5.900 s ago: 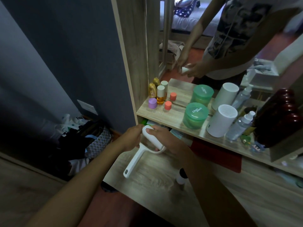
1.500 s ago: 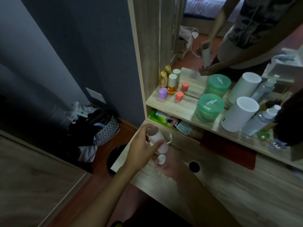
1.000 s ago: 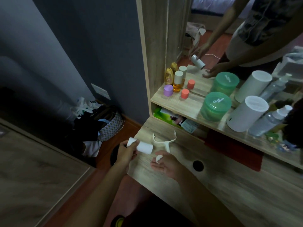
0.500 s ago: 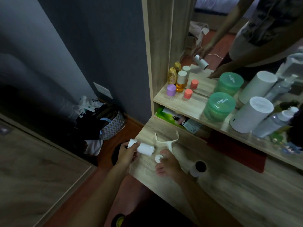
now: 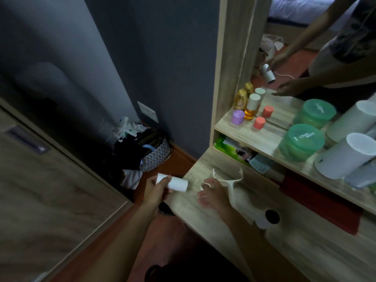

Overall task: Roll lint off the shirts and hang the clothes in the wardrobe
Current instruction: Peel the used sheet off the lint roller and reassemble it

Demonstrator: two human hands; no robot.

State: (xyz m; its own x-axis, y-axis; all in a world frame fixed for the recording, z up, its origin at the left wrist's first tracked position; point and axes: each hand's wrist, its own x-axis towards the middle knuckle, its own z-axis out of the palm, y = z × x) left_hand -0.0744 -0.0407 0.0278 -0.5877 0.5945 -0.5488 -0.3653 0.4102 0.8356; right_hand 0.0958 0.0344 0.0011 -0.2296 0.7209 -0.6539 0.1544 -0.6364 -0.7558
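My left hand (image 5: 155,191) grips a white lint roll (image 5: 175,183) just off the desk's left corner, the roll pointing right. The white lint-roller frame (image 5: 231,183) lies on the wooden desk (image 5: 305,247), its fork toward the shelf. My right hand (image 5: 212,195) hovers over the frame's left side with fingers spread; the mirror shows them straight. A small white piece (image 5: 201,187) shows by the thumb, and blur hides whether it is held. Another white roll (image 5: 264,219) with a dark end lies right of the handle. No shirts are in view.
A shelf (image 5: 262,139) above the desk carries small bottles (image 5: 251,107), green jars (image 5: 301,142) and white cylinders (image 5: 343,155) before a mirror. A patterned bag (image 5: 156,155) of clutter sits on the floor by the dark wall. A wooden door panel (image 5: 50,200) stands at left.
The roll came off the frame into my left hand and moved left. The frame now lies on the desk, and my right hand has opened over it.
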